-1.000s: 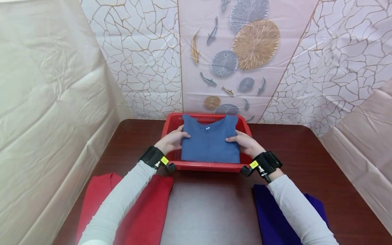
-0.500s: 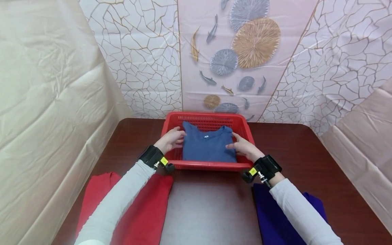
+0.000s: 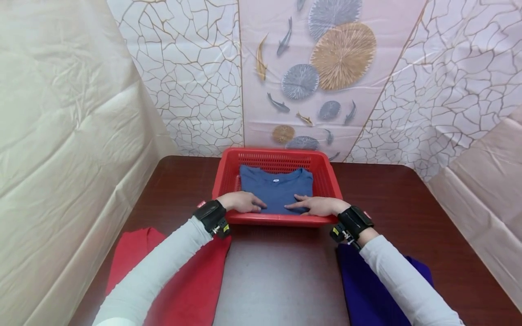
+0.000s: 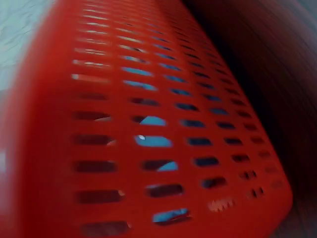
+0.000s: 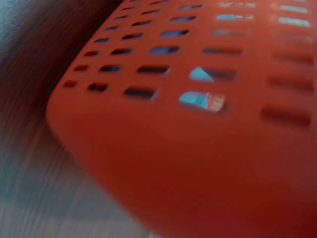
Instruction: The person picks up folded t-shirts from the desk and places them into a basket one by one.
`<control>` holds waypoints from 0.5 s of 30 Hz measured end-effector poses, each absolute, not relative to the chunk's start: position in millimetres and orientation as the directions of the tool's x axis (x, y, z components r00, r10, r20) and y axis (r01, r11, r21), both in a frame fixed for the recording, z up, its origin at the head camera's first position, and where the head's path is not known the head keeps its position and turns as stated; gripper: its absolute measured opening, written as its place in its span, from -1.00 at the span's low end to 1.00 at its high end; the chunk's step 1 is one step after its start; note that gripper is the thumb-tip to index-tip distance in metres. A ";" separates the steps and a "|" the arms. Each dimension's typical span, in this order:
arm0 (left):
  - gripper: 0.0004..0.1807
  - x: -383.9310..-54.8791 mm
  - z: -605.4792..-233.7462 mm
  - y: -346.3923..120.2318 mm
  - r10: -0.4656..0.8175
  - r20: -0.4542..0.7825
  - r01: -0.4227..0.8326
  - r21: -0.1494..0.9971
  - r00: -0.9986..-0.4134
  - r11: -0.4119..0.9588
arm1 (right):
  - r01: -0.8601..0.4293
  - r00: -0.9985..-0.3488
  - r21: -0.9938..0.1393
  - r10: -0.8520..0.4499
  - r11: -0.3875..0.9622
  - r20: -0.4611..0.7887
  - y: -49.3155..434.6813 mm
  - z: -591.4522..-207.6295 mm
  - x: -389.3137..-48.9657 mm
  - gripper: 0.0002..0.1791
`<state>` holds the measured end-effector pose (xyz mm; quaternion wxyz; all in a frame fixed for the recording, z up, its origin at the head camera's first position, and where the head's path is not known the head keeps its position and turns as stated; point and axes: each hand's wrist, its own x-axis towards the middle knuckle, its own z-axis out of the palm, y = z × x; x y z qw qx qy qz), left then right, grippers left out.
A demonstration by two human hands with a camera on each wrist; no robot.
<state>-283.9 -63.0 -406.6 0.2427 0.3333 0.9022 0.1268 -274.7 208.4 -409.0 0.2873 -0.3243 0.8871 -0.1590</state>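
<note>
A folded blue T-shirt [image 3: 271,188] lies flat inside a red plastic basket [image 3: 277,220], its neckline toward the back wall. My left hand [image 3: 243,202] reaches over the basket's near left side, fingers extended onto the shirt's lower left part. From the other side my right hand [image 3: 318,205] rests with spread fingers on the shirt's lower right. Both wrist views are filled by the basket's slotted outer wall [image 4: 183,114], with bits of blue showing through the slots; the hands are hidden there.
A folded red garment [image 3: 191,276] lies on the table at the front left, partly under the left sleeve. A dark purple-blue garment [image 3: 359,280] lies at the front right below the right sleeve. The brown table [image 3: 383,190] meets a patterned cloth wall [image 3: 195,90] behind the basket.
The shirt has gone down into the basket and both hands have let go of its sides. They have since come nearer and inward, onto its lower part.
</note>
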 end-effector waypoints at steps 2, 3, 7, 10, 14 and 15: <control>-0.58 -282.2 -408.9 -61.0 0.654 -0.407 0.550 0.353 -0.638 0.757 | -0.476 -0.607 -0.455 -0.655 0.753 -0.450 207.1 -409.7 -273.8 -0.47; -0.58 -281.8 -409.3 -60.5 0.648 -0.429 0.547 0.349 -0.629 0.761 | -0.479 -0.602 -0.447 -0.653 0.755 -0.459 206.4 -409.6 -273.5 -0.47; -0.58 -284.0 -408.8 -62.1 0.646 -0.459 0.530 0.369 -0.610 0.763 | -0.496 -0.604 -0.426 -0.653 0.757 -0.456 205.8 -408.9 -273.4 -0.48; -0.62 -287.8 -407.9 -64.7 0.657 -0.379 0.531 0.390 -0.652 0.752 | -0.522 -0.638 -0.421 -0.667 0.742 -0.385 206.5 -408.6 -274.0 -0.49; -0.72 -286.3 -407.5 -66.1 0.582 -0.136 0.481 0.430 -0.802 0.764 | -0.524 -0.748 -0.437 -0.640 0.731 -0.174 206.3 -411.7 -273.6 -0.55; -0.74 -282.9 -405.8 -65.4 0.549 -0.069 0.469 0.439 -0.833 0.766 | -0.518 -0.778 -0.443 -0.619 0.732 -0.112 205.1 -412.1 -272.1 -0.59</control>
